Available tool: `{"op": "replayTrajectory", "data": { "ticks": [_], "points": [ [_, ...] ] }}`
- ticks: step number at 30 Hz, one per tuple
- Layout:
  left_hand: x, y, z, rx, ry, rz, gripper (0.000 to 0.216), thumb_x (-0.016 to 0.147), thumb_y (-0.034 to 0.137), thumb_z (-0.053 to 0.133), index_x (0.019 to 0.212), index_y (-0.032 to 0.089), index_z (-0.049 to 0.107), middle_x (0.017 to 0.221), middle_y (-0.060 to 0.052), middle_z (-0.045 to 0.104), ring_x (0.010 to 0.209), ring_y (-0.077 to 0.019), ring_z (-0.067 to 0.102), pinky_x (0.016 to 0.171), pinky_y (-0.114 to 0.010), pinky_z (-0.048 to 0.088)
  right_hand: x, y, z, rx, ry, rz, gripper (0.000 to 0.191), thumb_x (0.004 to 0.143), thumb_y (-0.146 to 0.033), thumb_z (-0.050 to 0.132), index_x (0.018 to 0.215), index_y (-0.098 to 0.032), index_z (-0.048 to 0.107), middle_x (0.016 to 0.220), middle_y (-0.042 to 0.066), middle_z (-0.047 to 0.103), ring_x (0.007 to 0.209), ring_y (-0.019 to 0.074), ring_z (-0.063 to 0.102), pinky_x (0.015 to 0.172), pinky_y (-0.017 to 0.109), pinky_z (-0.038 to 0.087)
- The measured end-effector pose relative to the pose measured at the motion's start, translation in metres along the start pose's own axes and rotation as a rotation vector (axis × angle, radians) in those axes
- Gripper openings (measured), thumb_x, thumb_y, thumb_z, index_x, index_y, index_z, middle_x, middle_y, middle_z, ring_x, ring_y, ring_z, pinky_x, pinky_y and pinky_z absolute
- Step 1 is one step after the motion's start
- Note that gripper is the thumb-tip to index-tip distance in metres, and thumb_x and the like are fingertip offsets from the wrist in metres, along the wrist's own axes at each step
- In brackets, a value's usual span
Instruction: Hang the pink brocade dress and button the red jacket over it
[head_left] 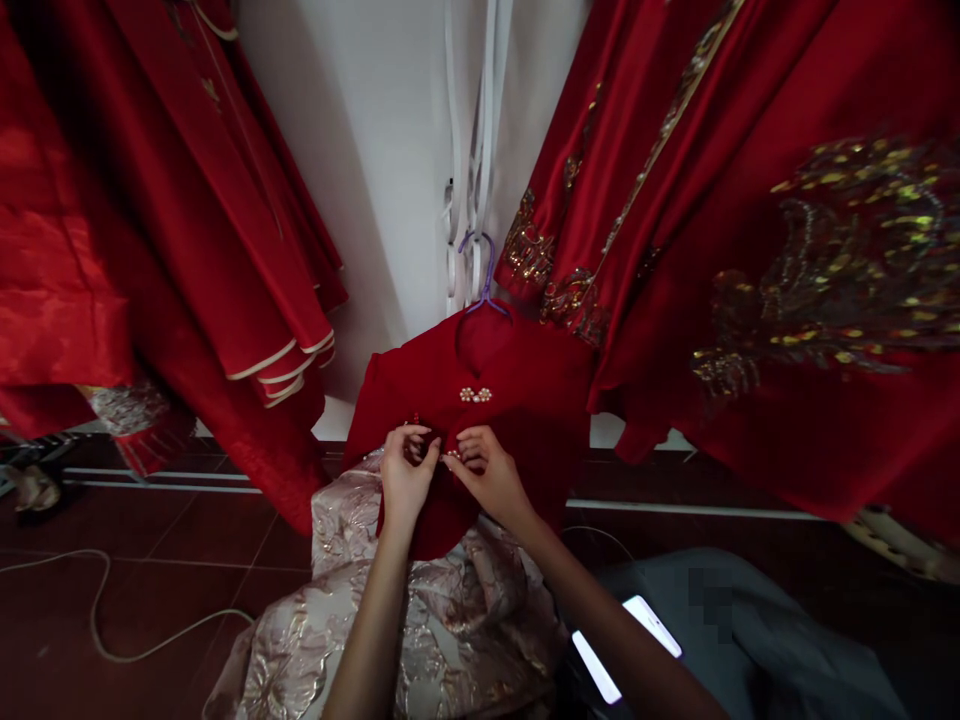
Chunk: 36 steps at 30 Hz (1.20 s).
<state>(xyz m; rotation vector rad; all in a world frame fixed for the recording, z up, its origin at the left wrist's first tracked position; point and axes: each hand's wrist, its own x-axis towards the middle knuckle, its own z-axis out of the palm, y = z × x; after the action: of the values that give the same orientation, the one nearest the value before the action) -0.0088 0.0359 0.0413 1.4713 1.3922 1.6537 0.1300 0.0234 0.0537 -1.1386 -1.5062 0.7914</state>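
A dark red jacket hangs in front of me on a purple hanger. A pearl-beaded clasp joins its front below the neckline. Lower down, my left hand pinches the front of the jacket, thumb and fingers brought together. Close beside it, my right hand is also closed in a pinch at the front opening. Small pearly beads show at its fingertips, partly covered by the fingers. Pale fabric with a shiny raised pattern lies below the jacket and under my forearms.
Red garments hang at the left, and red garments with gold beading at the right. White straps hang by the wall. A cable crosses the tiled floor. My right forearm partly covers a lit white screen.
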Motion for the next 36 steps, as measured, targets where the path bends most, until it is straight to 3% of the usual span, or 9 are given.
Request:
{"op": "replayTrajectory", "data": {
  "ticks": [2, 7, 10, 17, 25, 27, 32, 36],
  "points": [
    [0.006, -0.01, -0.002, 0.042, 0.065, 0.034, 0.031, 0.067, 0.026, 0.068, 0.094, 0.019, 0.054, 0.091, -0.004, 0.057, 0.081, -0.0138, 0.054, 0.076, -0.027, 0.046, 0.0, -0.003, -0.005, -0.008, 0.013, -0.001, 0.036, 0.069, -0.04, 0.069, 0.092, -0.021, 0.049, 0.076, 0.002, 0.061, 0.068, 0.0142, 0.061, 0.059, 0.026, 0.052],
    [0.022, -0.028, -0.002, -0.101, -0.034, -0.042, 0.029, 0.071, 0.021, 0.061, 0.096, 0.019, 0.045, 0.095, -0.005, 0.056, 0.082, -0.0128, 0.056, 0.076, -0.027, 0.046, -0.002, -0.014, -0.011, -0.024, -0.031, -0.015, 0.036, 0.068, -0.043, 0.07, 0.089, -0.021, 0.051, 0.073, 0.001, 0.062, 0.064, 0.0136, 0.061, 0.051, 0.022, 0.047],
    [0.031, -0.03, -0.002, -0.055, -0.049, -0.036, 0.024, 0.075, 0.024, 0.059, 0.094, 0.018, 0.045, 0.091, -0.005, 0.058, 0.078, -0.0121, 0.056, 0.074, -0.026, 0.045, -0.002, -0.016, -0.011, -0.018, -0.074, -0.016, 0.032, 0.069, -0.041, 0.068, 0.09, -0.021, 0.054, 0.075, 0.001, 0.064, 0.068, 0.0141, 0.063, 0.052, 0.021, 0.047],
    [0.048, -0.031, -0.013, 0.113, -0.232, -0.033, 0.02, 0.072, 0.024, 0.062, 0.089, 0.019, 0.053, 0.079, -0.001, 0.061, 0.067, -0.0119, 0.057, 0.066, -0.025, 0.044, -0.002, -0.009, -0.012, 0.04, -0.119, -0.009, 0.025, 0.07, -0.038, 0.067, 0.084, -0.021, 0.056, 0.078, 0.002, 0.065, 0.07, 0.0147, 0.064, 0.052, 0.022, 0.05],
    [0.058, -0.033, -0.014, -0.038, -0.3, -0.157, 0.027, 0.067, 0.023, 0.066, 0.09, 0.018, 0.053, 0.073, 0.002, 0.055, 0.055, -0.0092, 0.053, 0.051, -0.022, 0.046, -0.002, -0.008, -0.014, 0.046, -0.134, -0.003, 0.023, 0.071, -0.035, 0.067, 0.085, -0.021, 0.056, 0.078, 0.002, 0.064, 0.07, 0.0146, 0.064, 0.052, 0.023, 0.052],
    [0.056, -0.03, -0.017, -0.07, -0.279, -0.162, 0.031, 0.065, 0.024, 0.068, 0.092, 0.017, 0.054, 0.075, 0.001, 0.057, 0.057, -0.009, 0.055, 0.053, -0.022, 0.047, -0.001, -0.007, -0.013, 0.051, -0.137, -0.006, 0.022, 0.071, -0.034, 0.066, 0.086, -0.021, 0.056, 0.079, 0.002, 0.064, 0.071, 0.0146, 0.064, 0.053, 0.023, 0.052],
    [0.045, -0.023, -0.026, -0.078, -0.092, -0.097, 0.029, 0.067, 0.03, 0.068, 0.089, 0.016, 0.056, 0.076, -0.002, 0.061, 0.069, -0.0112, 0.06, 0.064, -0.023, 0.05, 0.008, -0.01, -0.008, 0.073, -0.147, -0.018, 0.019, 0.074, -0.034, 0.064, 0.084, -0.021, 0.054, 0.08, 0.002, 0.064, 0.072, 0.015, 0.064, 0.054, 0.023, 0.052],
    [0.04, -0.016, -0.027, -0.162, -0.024, -0.101, 0.03, 0.063, 0.034, 0.072, 0.081, 0.016, 0.056, 0.069, 0.0, 0.06, 0.063, -0.0098, 0.059, 0.061, -0.022, 0.049, 0.024, -0.017, 0.004, 0.07, -0.129, -0.06, 0.018, 0.075, -0.032, 0.062, 0.085, -0.021, 0.053, 0.079, 0.002, 0.064, 0.072, 0.0147, 0.064, 0.055, 0.023, 0.052]
  ]
}}
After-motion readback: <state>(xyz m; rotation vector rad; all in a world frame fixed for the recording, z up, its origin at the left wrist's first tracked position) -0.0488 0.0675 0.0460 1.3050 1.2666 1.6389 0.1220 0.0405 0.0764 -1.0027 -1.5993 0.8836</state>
